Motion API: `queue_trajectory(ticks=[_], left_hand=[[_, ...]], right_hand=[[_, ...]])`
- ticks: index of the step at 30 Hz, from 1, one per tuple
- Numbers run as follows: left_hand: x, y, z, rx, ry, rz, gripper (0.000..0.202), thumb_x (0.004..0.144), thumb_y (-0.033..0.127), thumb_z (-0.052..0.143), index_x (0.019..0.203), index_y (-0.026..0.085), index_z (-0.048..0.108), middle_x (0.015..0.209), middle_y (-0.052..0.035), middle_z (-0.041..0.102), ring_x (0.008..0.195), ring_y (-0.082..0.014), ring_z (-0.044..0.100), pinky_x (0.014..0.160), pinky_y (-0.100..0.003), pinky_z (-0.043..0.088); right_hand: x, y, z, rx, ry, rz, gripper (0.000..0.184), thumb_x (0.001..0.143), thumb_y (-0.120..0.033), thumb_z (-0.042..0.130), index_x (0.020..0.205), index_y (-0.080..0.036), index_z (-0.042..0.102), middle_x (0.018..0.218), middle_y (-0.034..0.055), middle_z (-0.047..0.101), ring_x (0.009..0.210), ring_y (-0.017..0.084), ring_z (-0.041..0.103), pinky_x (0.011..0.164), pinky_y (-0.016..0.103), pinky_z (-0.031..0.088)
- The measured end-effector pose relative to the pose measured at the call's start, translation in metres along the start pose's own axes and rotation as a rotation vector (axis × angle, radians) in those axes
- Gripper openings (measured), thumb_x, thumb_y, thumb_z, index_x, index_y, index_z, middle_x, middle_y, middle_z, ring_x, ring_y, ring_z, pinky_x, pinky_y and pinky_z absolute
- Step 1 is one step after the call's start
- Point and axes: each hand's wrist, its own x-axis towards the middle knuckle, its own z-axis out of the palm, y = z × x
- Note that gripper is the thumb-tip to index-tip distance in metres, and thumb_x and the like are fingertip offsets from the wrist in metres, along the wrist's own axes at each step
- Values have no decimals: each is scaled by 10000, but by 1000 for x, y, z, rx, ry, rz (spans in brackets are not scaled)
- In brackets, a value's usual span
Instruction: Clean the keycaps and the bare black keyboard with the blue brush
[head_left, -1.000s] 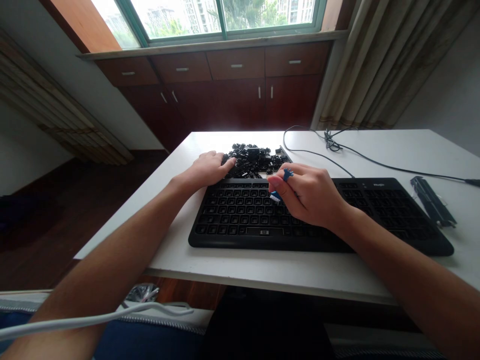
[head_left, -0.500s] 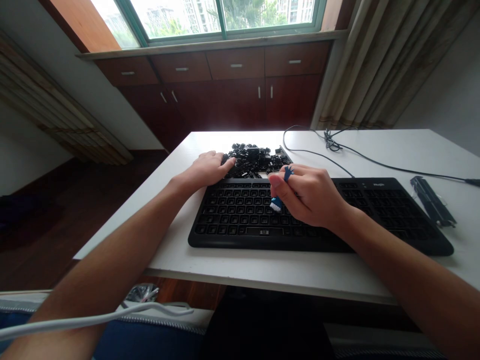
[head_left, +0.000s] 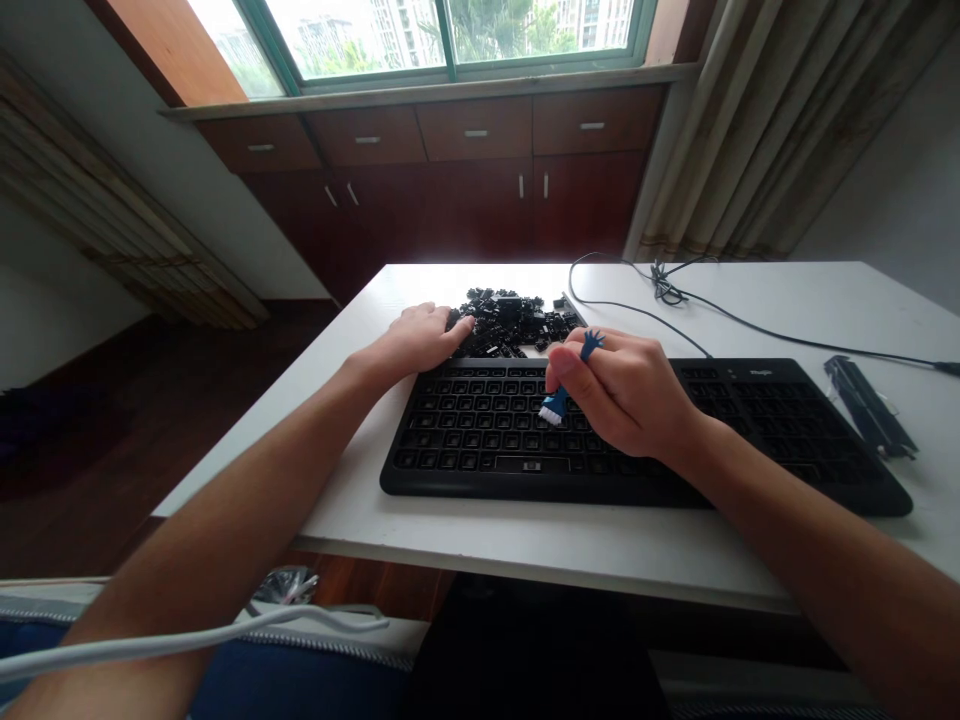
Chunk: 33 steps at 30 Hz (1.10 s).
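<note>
A black keyboard (head_left: 551,484) with its keycaps off lies lengthwise on the white table, showing rows of bare key sockets. Closed around a small blue brush (head_left: 555,404), my right hand (head_left: 626,390) hovers over the keyboard's middle. The brush's white bristles point down and left at the sockets; whether they touch is hard to tell. My left hand (head_left: 420,338) rests at the keyboard's back left corner, fingers stretched out and thumb apart. Its fingertips reach a heap of loose black keycaps (head_left: 504,318) behind the keyboard.
A black cable (head_left: 757,318) runs across the back of the white table (head_left: 337,510), bundled in one spot. Right of the keyboard lies a long dark plastic piece (head_left: 868,405). A white cord (head_left: 187,640) crosses below my left forearm. Cabinets (head_left: 450,205) stand beyond the table.
The brush has tilted in my right hand, so more of its blue handle and bristles show. My left hand stays in place. The whole view has shifted very slightly.
</note>
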Motion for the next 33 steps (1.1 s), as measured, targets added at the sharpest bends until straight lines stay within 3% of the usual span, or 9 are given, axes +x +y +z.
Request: queue_trajectory(ticks=[7,17,33], left_hand=[[-1,0,0,-6,-1,2,822,1007,698,235,1362,98,671,1352,-246,652,1296,-410,581,1109,-509,456],[-2,1,0,-16,-2,-7,802,1007,694,240,1356,113,671,1371,-239,647,1306,-397,578,1115,-506,454],[-3,4,-3,-10,-6,-5,790,1019,659,246,1374,85,657,1390,-240,641,1317,-405,565,1106,-503,449]], right_hand=[[-1,2,3,-14,-8,14,582,1130,-446,339,761,-163,689,689,55,653,669,137,595,654,302,427],[-2,6,7,-158,18,33,497,1114,-392,412,809,-145,717,761,75,692,763,164,645,730,318,458],[-2,2,3,21,1,-40,494,1123,-344,380,796,-156,700,731,64,685,718,147,622,704,318,459]])
